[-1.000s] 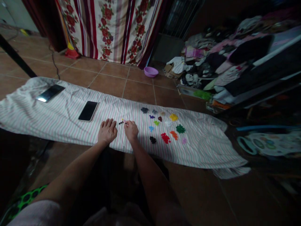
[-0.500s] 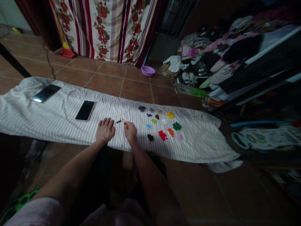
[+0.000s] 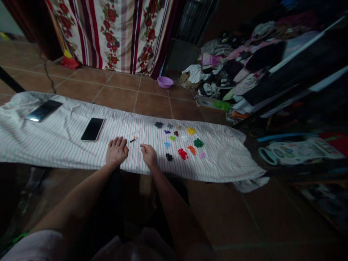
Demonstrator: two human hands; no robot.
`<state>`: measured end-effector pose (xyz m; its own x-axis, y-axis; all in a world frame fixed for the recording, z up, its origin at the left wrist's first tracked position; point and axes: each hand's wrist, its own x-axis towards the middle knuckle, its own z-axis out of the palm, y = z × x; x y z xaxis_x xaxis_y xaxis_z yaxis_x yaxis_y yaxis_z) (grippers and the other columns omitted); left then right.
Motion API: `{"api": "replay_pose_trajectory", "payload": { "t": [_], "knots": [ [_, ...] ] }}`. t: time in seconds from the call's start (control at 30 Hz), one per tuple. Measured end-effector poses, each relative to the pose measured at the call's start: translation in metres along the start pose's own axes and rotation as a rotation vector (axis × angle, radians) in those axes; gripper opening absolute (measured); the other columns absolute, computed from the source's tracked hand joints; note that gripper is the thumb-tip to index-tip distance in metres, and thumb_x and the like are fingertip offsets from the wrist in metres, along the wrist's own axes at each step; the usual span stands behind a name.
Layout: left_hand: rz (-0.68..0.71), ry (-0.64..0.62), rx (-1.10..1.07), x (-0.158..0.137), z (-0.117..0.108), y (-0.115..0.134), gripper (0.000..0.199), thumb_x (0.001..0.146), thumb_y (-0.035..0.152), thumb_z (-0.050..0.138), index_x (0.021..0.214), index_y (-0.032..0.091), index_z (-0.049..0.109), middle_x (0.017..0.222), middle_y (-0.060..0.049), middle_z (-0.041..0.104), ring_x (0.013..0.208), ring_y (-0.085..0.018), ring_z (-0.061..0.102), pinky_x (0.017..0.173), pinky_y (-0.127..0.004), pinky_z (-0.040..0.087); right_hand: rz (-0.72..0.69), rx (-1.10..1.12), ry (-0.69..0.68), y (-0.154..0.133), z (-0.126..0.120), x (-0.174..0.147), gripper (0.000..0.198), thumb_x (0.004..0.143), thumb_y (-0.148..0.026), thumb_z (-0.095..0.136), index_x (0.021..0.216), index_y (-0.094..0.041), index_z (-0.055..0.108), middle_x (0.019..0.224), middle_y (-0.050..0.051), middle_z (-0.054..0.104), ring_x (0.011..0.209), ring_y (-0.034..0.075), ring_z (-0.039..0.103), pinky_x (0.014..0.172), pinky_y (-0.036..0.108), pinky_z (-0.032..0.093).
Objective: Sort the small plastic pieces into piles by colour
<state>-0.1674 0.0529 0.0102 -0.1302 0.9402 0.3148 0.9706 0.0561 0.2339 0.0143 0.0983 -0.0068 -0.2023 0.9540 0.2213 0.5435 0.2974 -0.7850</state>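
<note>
My left hand (image 3: 116, 151) lies flat on the striped cloth (image 3: 217, 166), its fingers stretched out and slightly apart. To its right, the thumb and forefinger of my right hand (image 3: 149, 155) pinch a small dark piece (image 3: 141, 146), too tiny to make out fully. Between and just beyond both hands sits a little cluster of black pieces (image 3: 132, 140), with a yellow bit and a pinkish bit beside it. Right of my right hand, small pieces are sorted in colour piles, among them a black pile (image 3: 169, 157), a light blue pile (image 3: 166, 144) and a red pile (image 3: 182, 154).
A phone (image 3: 92, 129) lies left of my left hand, and a second dark phone-like device (image 3: 45, 110) farther left. Green (image 3: 198, 143) and yellow (image 3: 190, 131) piles sit farther right. Beyond the cloth, a purple basin (image 3: 165, 82) stands on the tiled floor.
The whole view has shifted slightly. My right hand has drawn a little back and to the right from the small cluster, still pinching. My left hand stays flat on the cloth.
</note>
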Motion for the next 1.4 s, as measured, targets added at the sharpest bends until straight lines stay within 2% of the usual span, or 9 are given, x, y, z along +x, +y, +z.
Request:
{"api": "replay_pose_trajectory", "payload": {
  "t": [0.33, 0.43, 0.57, 0.7, 0.83, 0.93, 1.13, 1.4],
  "knots": [
    [-0.002, 0.015, -0.049, -0.001, 0.0, -0.002, 0.045, 0.091, 0.029, 0.041, 0.131, 0.02, 0.06, 0.144, -0.013, 0.059, 0.14, -0.033, 0.047, 0.116, -0.053, 0.032, 0.118, 0.142, 0.016, 0.001, -0.01, -0.019, 0.023, 0.09, -0.023, 0.053, 0.102, -0.023, 0.072, 0.094, 0.002, 0.077, 0.087, 0.016, 0.072, 0.085, 0.028, 0.056],
    [0.004, 0.029, -0.056, -0.001, 0.001, -0.003, 0.045, 0.09, 0.029, 0.042, 0.13, 0.02, 0.061, 0.143, -0.014, 0.06, 0.139, -0.033, 0.048, 0.115, -0.054, 0.033, 0.135, 0.089, 0.037, -0.001, -0.027, -0.024, 0.024, 0.088, -0.024, 0.054, 0.103, -0.023, 0.072, 0.093, 0.003, 0.078, 0.087, 0.017, 0.073, 0.082, 0.028, 0.057],
    [0.016, 0.031, -0.066, -0.001, 0.001, -0.003, 0.046, 0.09, 0.03, 0.042, 0.131, 0.021, 0.061, 0.142, -0.014, 0.06, 0.138, -0.034, 0.048, 0.114, -0.054, 0.033, 0.127, 0.032, 0.135, 0.003, -0.06, -0.027, 0.026, 0.085, -0.021, 0.052, 0.101, -0.022, 0.072, 0.095, 0.004, 0.077, 0.087, 0.018, 0.072, 0.083, 0.03, 0.056],
    [0.009, 0.043, -0.074, -0.001, 0.002, -0.003, 0.046, 0.089, 0.029, 0.044, 0.131, 0.023, 0.061, 0.141, -0.012, 0.061, 0.137, -0.034, 0.048, 0.114, -0.055, 0.033, 0.143, -0.012, 0.23, 0.02, -0.093, -0.031, 0.028, 0.084, -0.022, 0.05, 0.101, -0.022, 0.073, 0.094, 0.004, 0.076, 0.086, 0.019, 0.07, 0.082, 0.031, 0.056],
    [0.001, 0.034, -0.056, -0.001, 0.002, -0.003, 0.045, 0.09, 0.03, 0.041, 0.129, 0.022, 0.061, 0.141, -0.012, 0.061, 0.137, -0.033, 0.048, 0.115, -0.054, 0.033, 0.112, -0.102, 0.261, 0.04, -0.112, -0.039, 0.026, 0.083, -0.02, 0.05, 0.094, -0.019, 0.074, 0.094, 0.008, 0.074, 0.086, 0.021, 0.067, 0.082, 0.034, 0.056],
    [0.01, 0.02, -0.044, -0.001, 0.001, -0.004, 0.045, 0.091, 0.031, 0.038, 0.129, 0.02, 0.061, 0.142, -0.014, 0.06, 0.138, -0.033, 0.048, 0.114, -0.053, 0.033, 0.085, -0.14, 0.269, 0.05, -0.115, -0.043, 0.024, 0.083, -0.019, 0.052, 0.091, -0.018, 0.074, 0.097, 0.01, 0.071, 0.092, 0.022, 0.065, 0.078, 0.034, 0.056],
    [0.0, 0.007, -0.042, 0.0, 0.0, -0.003, 0.047, 0.092, 0.032, 0.036, 0.128, 0.016, 0.062, 0.144, -0.016, 0.059, 0.139, -0.035, 0.047, 0.115, -0.054, 0.032, 0.028, -0.266, 0.28, 0.056, -0.111, -0.044, 0.021, 0.082, -0.016, 0.057, 0.09, -0.019, 0.076, 0.111, 0.011, 0.065, 0.104, 0.025, 0.06, 0.098, 0.044, 0.051],
    [0.001, 0.02, -0.072, -0.001, 0.0, -0.003, 0.046, 0.09, 0.031, 0.04, 0.129, 0.019, 0.061, 0.143, -0.015, 0.059, 0.139, -0.035, 0.047, 0.115, -0.055, 0.032, 0.029, -0.391, 0.218, 0.054, -0.105, -0.049, 0.023, 0.082, -0.01, 0.058, 0.092, -0.02, 0.076, 0.121, 0.013, 0.063, 0.116, 0.028, 0.057, 0.1, 0.046, 0.049]
  ]
}}
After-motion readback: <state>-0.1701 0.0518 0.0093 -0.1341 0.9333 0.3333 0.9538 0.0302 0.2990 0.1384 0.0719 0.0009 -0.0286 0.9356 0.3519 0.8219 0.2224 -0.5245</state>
